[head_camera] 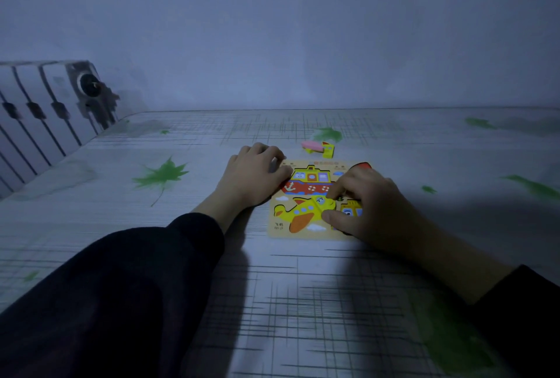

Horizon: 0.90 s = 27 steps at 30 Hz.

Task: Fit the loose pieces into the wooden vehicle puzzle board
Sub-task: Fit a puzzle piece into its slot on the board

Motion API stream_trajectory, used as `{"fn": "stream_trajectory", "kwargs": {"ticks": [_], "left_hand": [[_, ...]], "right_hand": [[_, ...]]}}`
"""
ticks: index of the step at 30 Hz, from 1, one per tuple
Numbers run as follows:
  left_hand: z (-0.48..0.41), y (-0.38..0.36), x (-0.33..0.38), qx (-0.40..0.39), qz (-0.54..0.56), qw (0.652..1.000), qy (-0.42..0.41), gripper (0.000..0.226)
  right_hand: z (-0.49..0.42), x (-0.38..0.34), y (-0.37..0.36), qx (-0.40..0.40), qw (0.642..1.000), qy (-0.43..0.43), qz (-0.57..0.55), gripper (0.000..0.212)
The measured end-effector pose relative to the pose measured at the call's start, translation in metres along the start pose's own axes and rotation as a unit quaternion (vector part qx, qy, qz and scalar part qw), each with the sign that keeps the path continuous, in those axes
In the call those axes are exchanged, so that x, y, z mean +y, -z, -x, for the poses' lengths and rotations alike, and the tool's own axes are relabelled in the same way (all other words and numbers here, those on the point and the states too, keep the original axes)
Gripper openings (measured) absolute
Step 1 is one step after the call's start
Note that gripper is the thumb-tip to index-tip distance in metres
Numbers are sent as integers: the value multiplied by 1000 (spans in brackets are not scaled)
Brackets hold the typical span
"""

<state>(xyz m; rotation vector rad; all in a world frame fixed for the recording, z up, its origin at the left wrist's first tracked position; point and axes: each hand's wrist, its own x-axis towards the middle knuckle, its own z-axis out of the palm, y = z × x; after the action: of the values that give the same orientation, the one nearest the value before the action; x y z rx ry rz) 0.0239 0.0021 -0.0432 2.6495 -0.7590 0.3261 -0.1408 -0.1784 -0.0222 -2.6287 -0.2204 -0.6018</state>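
The wooden puzzle board (277, 230) lies flat on the table, showing a red and yellow ship (306, 182) and a yellow airplane (300, 212). My left hand (254, 174) rests on the board's left upper edge, fingers curled, pressing it down. My right hand (368, 208) covers the board's right side; its thumb and forefinger pinch the airplane's nose piece (325, 205), which sits in its slot. Two loose pieces, a pink one (312, 145) and a yellow one (328, 149), lie just beyond the board.
The table is covered by a grey cloth (303, 286) printed with green leaves. A white radiator (45, 105) stands at the far left against the wall. Both forearms wear dark sleeves. The room is dim.
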Motion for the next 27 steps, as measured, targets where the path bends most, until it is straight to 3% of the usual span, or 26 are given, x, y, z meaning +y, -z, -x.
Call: {"fn": "stream_trajectory", "kwargs": {"ticks": [27], "left_hand": [[1,2,2,3,3,1000,3,45]], "right_hand": [[-1,5,-1,3,1000,13,-5,29]]}}
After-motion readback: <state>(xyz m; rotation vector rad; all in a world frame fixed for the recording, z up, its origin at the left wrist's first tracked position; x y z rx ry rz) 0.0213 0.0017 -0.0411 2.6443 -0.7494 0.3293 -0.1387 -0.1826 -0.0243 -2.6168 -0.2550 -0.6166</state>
